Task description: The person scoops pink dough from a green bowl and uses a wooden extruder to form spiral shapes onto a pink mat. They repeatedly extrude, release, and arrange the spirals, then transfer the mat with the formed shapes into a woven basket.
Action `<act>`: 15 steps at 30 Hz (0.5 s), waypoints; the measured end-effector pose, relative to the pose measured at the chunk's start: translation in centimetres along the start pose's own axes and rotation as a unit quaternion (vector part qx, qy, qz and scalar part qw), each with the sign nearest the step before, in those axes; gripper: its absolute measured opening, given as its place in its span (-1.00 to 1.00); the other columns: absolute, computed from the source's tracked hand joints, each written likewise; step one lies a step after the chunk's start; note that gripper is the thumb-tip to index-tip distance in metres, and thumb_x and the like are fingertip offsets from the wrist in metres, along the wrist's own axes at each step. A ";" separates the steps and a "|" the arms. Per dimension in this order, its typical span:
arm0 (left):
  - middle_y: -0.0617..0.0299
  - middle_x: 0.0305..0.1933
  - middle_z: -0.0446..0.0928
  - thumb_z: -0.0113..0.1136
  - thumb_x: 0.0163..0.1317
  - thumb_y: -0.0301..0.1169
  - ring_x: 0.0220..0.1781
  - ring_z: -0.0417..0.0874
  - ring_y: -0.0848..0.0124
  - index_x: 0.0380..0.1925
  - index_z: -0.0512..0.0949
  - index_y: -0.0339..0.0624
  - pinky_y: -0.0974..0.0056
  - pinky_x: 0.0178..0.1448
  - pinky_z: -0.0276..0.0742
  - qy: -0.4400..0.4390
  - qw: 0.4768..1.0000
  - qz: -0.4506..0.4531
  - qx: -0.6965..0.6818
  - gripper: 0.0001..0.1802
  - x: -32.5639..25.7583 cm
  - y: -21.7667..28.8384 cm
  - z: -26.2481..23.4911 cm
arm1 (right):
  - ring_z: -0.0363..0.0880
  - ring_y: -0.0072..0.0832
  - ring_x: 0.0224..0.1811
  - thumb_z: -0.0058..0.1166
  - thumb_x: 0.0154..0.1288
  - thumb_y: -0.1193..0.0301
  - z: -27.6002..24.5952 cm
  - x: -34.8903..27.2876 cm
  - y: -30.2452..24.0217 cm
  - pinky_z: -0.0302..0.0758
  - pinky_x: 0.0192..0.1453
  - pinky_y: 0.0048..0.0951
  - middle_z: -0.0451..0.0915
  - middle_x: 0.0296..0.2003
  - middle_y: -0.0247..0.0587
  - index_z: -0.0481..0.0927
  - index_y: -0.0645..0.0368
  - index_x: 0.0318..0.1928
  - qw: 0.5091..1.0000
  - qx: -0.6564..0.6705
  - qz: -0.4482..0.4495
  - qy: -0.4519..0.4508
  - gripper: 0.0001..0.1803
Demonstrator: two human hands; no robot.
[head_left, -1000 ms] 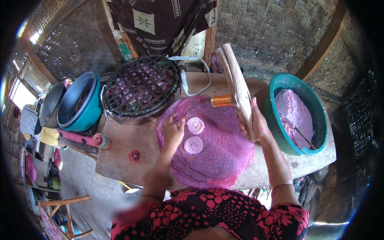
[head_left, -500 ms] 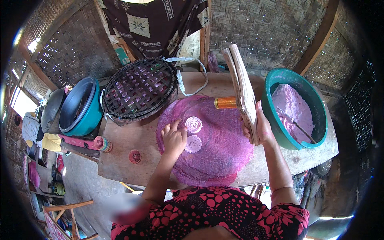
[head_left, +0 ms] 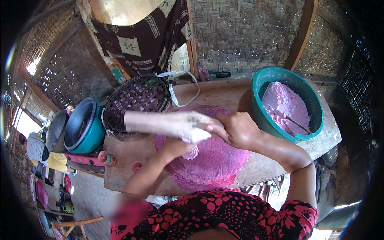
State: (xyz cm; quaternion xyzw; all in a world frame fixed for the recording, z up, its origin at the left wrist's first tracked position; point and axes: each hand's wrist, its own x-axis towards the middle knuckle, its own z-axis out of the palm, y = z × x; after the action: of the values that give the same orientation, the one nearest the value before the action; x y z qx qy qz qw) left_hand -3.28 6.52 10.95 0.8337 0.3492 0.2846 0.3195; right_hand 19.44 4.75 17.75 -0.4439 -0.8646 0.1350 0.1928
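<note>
My right hand point(head_left: 236, 130) grips one end of a flat pale wooden board point(head_left: 168, 124), held level over the wooden table point(head_left: 224, 96). Beneath it lies a round purple cloth point(head_left: 216, 160) with a small flattened pink dough disc point(head_left: 193, 152) partly showing. My left hand point(head_left: 174, 146) reaches under the board onto the cloth; its fingers are mostly hidden by the board. To the right stands a teal basin point(head_left: 260, 86) holding pink dough point(head_left: 284, 102) and a thin stick.
A dark woven basket tray point(head_left: 136, 100) sits at the table's back left, with a white cord point(head_left: 180, 86) beside it. A blue pot point(head_left: 82, 128) stands left of the table. Woven bamboo walls and a patterned dark cloth hang behind.
My right hand has swung the board from upright at the right down to level over the cloth. The two dough discs are now mostly covered, and my left hand is under the board.
</note>
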 end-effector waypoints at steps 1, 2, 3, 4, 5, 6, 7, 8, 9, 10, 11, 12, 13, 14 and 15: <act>0.22 -0.06 0.61 0.24 0.31 -0.27 -0.02 0.60 0.37 0.21 0.45 -0.09 0.24 0.10 0.51 -0.007 0.995 0.050 -0.084 -0.52 -0.7 0.0 0.9 | 0.64 0.09 -0.42 -0.17 0.46 -0.20 -0.2 -0.4 0.0 0.54 -0.31 0.07 0.62 -0.50 0.15 0.64 0.17 -0.23 0.999 -0.036 -0.028 -0.003 -0.35; 0.25 -0.15 0.61 0.20 0.36 -0.29 -0.21 0.65 0.46 0.19 0.44 -0.14 0.35 -0.14 0.60 -0.024 0.983 0.076 -0.167 -0.57 -1.4 0.2 1.9 | 0.60 0.07 -0.52 -0.13 0.48 -0.12 -0.2 -0.8 0.3 0.53 -0.38 0.04 0.55 -0.64 0.06 0.62 0.14 -0.41 0.996 -0.036 -0.075 0.017 -0.40; 0.26 -0.19 0.61 0.17 0.39 -0.31 -0.33 0.63 0.53 0.15 0.46 -0.16 0.43 -0.30 0.55 -0.078 0.964 0.003 -0.255 -0.62 -2.2 0.5 2.6 | 0.59 0.06 -0.52 -0.13 0.48 -0.11 -0.2 -1.2 0.8 0.53 -0.39 0.03 0.54 -0.64 0.06 0.62 0.15 -0.42 0.994 -0.024 -0.106 0.012 -0.40; 0.27 -0.22 0.62 0.13 0.41 -0.32 -0.44 0.61 0.61 0.11 0.47 -0.19 0.52 -0.46 0.50 -0.082 0.940 0.001 -0.330 -0.67 -2.9 1.0 3.3 | 0.59 0.05 -0.53 -0.13 0.48 -0.10 0.0 -1.6 1.5 0.52 -0.41 0.02 0.54 -0.64 0.05 0.62 0.15 -0.42 0.991 -0.018 -0.130 -0.003 -0.40; 0.27 -0.27 0.60 0.15 0.41 -0.33 -0.46 0.59 0.59 0.06 0.48 -0.19 0.50 -0.47 0.49 -0.091 0.934 -0.031 -0.344 -0.70 -3.5 1.6 4.0 | 0.59 0.04 -0.53 -0.12 0.48 -0.10 0.4 -1.9 2.3 0.52 -0.42 0.01 0.54 -0.64 0.05 0.61 0.15 -0.43 0.985 -0.003 -0.170 -0.010 -0.41; 0.28 -0.33 0.59 0.17 0.40 -0.33 -0.49 0.57 0.57 0.02 0.49 -0.20 0.48 -0.48 0.48 -0.094 0.936 -0.070 -0.333 -0.73 -4.1 2.2 4.6 | 0.55 0.07 -0.55 -0.16 0.52 -0.02 1.0 -2.1 3.2 0.47 -0.44 0.01 0.52 -0.64 0.04 0.59 0.15 -0.47 0.977 0.027 -0.209 -0.017 -0.43; 0.28 -0.38 0.57 0.18 0.39 -0.33 -0.52 0.55 0.56 -0.03 0.50 -0.20 0.46 -0.50 0.47 -0.096 0.933 -0.103 -0.331 -0.75 -4.4 2.8 5.5 | 0.53 0.08 -0.57 -0.18 0.53 0.01 1.6 -2.1 4.2 0.45 -0.45 0.01 0.52 -0.65 0.03 0.59 0.16 -0.48 0.973 0.048 -0.223 -0.035 -0.43; 0.28 -0.43 0.56 0.20 0.38 -0.34 -0.54 0.53 0.54 -0.07 0.50 -0.21 0.44 -0.51 0.46 -0.095 0.935 -0.137 -0.312 -0.77 -4.5 3.3 6.6 | 0.52 0.08 -0.58 -0.20 0.54 0.04 2.4 -1.7 5.1 0.43 -0.46 0.01 0.51 -0.66 0.03 0.58 0.17 -0.48 0.963 0.072 -0.256 -0.042 -0.44; 0.31 -0.48 0.52 0.24 0.36 -0.33 -0.58 0.49 0.54 -0.09 0.50 -0.19 0.41 -0.54 0.42 -0.104 0.887 -0.120 -0.434 -0.77 -4.5 3.6 7.6 | 0.50 0.09 -0.59 -0.22 0.55 0.06 3.0 -1.4 5.8 0.41 -0.47 0.01 0.50 -0.67 0.02 0.58 0.18 -0.48 0.954 0.093 -0.282 -0.050 -0.44; 0.34 -0.53 0.48 0.27 0.34 -0.32 -0.62 0.45 0.55 -0.10 0.49 -0.18 0.39 -0.58 0.37 -0.136 0.778 -0.127 -0.600 -0.75 -4.3 3.7 8.3 | 0.50 0.11 -0.51 -0.29 0.57 0.11 3.5 -0.9 6.3 0.40 -0.41 0.01 0.49 -0.63 0.05 0.56 0.24 -0.43 0.954 0.101 -0.272 -0.077 -0.45; 0.37 -0.57 0.44 0.31 0.32 -0.31 -0.65 0.41 0.55 -0.12 0.48 -0.16 0.37 -0.61 0.32 -0.158 0.695 -0.152 -0.685 -0.74 -4.2 3.6 8.8 | 0.51 0.11 -0.48 -0.28 0.56 0.11 3.8 -0.5 6.3 0.41 -0.37 0.00 0.51 -0.58 0.07 0.56 0.24 -0.39 0.951 0.137 -0.272 -0.053 -0.47; 0.40 -0.60 0.40 0.33 0.31 -0.30 -0.68 0.38 0.57 -0.12 0.47 -0.16 0.37 -0.63 0.28 -0.237 0.664 -0.165 -0.689 -0.72 -3.8 3.1 8.7 | 0.52 0.12 -0.44 -0.27 0.56 0.11 3.9 -0.1 5.9 0.43 -0.33 -0.01 0.52 -0.54 0.08 0.57 0.25 -0.34 0.950 0.169 -0.259 -0.031 -0.49; 0.39 -0.57 0.42 0.32 0.30 -0.31 -0.63 0.40 0.56 -0.12 0.48 -0.16 0.36 -0.58 0.30 -0.301 0.651 -0.145 -0.682 -0.73 -3.5 2.8 8.7 | 0.54 0.12 -0.40 -0.27 0.55 0.10 3.8 0.1 4.9 0.44 -0.29 -0.02 0.53 -0.50 0.10 0.57 0.25 -0.29 0.948 0.202 -0.248 -0.009 -0.50; 0.37 -0.54 0.44 0.32 0.30 -0.32 -0.59 0.42 0.55 -0.12 0.50 -0.16 0.35 -0.53 0.32 -0.289 0.699 -0.115 -0.644 -0.74 -3.0 2.3 8.1 | 0.58 0.04 -0.17 -0.22 0.52 -0.04 3.1 0.3 3.8 0.49 -0.13 -0.10 0.57 -0.21 0.11 0.54 0.20 0.00 0.953 0.181 -0.242 -0.007 -0.46; 0.35 -0.51 0.46 0.32 0.29 -0.33 -0.54 0.44 0.53 -0.12 0.51 -0.16 0.35 -0.49 0.34 -0.274 0.751 -0.099 -0.593 -0.74 -2.5 2.0 7.2 | 0.57 0.00 -0.13 -0.23 0.48 -0.12 2.2 0.8 2.3 0.50 -0.07 -0.06 0.56 -0.16 0.05 0.48 0.24 0.12 0.926 0.166 -0.333 0.059 -0.35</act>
State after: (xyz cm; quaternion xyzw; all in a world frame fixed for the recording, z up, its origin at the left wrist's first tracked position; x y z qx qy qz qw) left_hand 1.04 1.05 7.25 0.4797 0.0886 0.1604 0.8581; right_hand 19.68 6.55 15.02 -0.0990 -0.9149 0.1788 0.3480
